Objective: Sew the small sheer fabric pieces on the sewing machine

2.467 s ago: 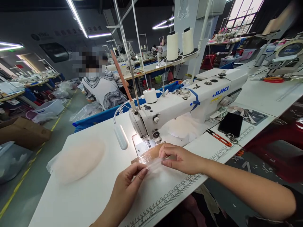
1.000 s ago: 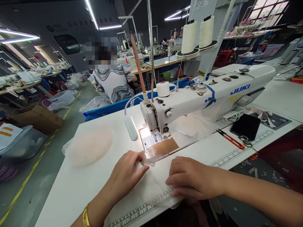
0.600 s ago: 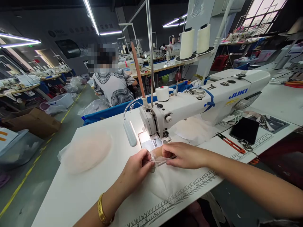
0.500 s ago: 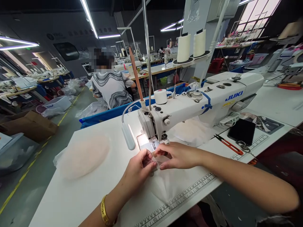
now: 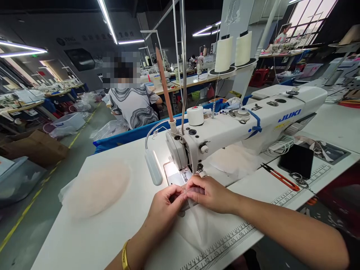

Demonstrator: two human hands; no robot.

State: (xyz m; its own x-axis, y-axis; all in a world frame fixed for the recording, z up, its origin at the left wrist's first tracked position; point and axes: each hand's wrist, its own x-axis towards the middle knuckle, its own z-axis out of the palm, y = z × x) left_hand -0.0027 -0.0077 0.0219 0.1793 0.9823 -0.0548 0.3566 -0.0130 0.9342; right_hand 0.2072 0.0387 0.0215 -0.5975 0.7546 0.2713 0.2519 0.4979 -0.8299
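Tube lights hung over a dim workshop, and a white table filled the foreground. Taking the hands as the centre of the dial, the left hand and the right hand met fingertip to fingertip, thumbs and forefingers pinched on a piece of sheer white fabric. It drooped from their grip onto the tabletop toward 6 o'clock, loosely creased; whatever lay directly behind the fingers was mostly hidden. A gold bracelet circled the left wrist.

Just beyond, at 12 o'clock, was the needle end of a white sewing machine, its long arm running off toward 2 o'clock. A slim lamp shone at 10 o'clock, and a printed ruler crossed the table edge at 4 o'clock. At 9 o'clock lay pale pink oval material, well apart from the hands. Between 2 and 3 o'clock rested orange snips, with a black phone just past them and a coiled white cable beside it.

Farther out, two thread cones stood at 1 o'clock. At 11 o'clock a person in a patterned top sat facing away.
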